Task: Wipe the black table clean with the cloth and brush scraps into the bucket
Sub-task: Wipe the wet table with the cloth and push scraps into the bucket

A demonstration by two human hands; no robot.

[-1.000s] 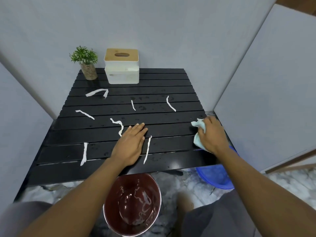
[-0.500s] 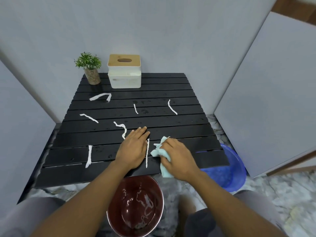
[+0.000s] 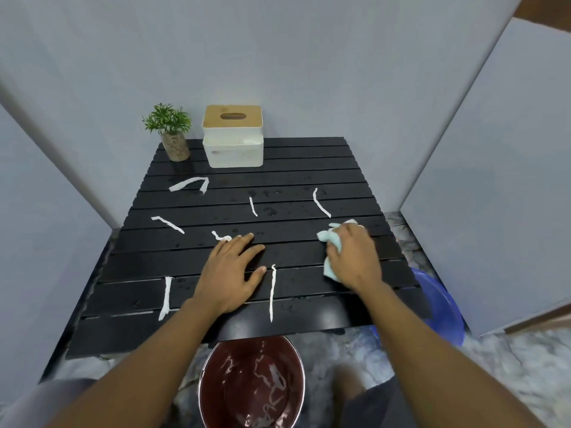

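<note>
Your right hand (image 3: 355, 261) grips cloth (image 3: 333, 239), left hand (image 3: 231, 273) flat on desk (image 3: 309, 156); sweep hastily and scraps (image 3: 272, 291) miss the bucket (image 3: 213, 390).

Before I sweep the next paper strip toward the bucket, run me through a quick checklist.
1. Grip: the right hand holds the cloth: ok.
2. Free hand: the left hand lies flat on the table, holding nothing: ok.
3. Target: the bucket sits open below the near edge: ok.
4. Scraps cleared: not ok, several paper strips lie on the slats.
5. Path: the tissue box and plant stand at the far edge: ok.
</note>
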